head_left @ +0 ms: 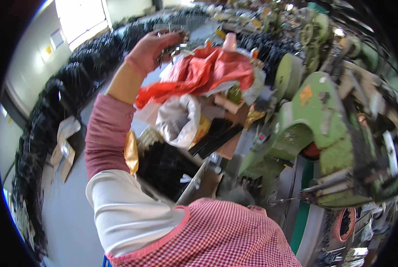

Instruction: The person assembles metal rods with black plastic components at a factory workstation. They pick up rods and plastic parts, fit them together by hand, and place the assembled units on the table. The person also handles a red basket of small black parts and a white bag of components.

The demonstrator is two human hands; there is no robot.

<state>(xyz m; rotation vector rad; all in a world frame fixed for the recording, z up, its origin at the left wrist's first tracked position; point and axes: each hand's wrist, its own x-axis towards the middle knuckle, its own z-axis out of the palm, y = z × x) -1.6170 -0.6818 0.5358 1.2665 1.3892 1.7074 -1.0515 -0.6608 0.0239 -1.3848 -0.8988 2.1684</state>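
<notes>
My left hand [146,52], in a pink glove, is stretched out ahead at the upper left. Its fingers close round several small shiny metal parts [177,48]; their exact kind is too blurred to tell. Just right of the hand and below it lies a red plastic bag [199,71] on a heap of things. A white sack [178,120] stands open nearer to me, with long black strips [219,140] at its right. My right hand does not show.
A crate of black pieces [163,167] stands close in front of me. At the right rises a large green machine [314,120]. Black bundles [52,102] line the wall at the left, with flattened cardboard [65,153] on the floor. A pink bottle [229,42] stands behind the red bag.
</notes>
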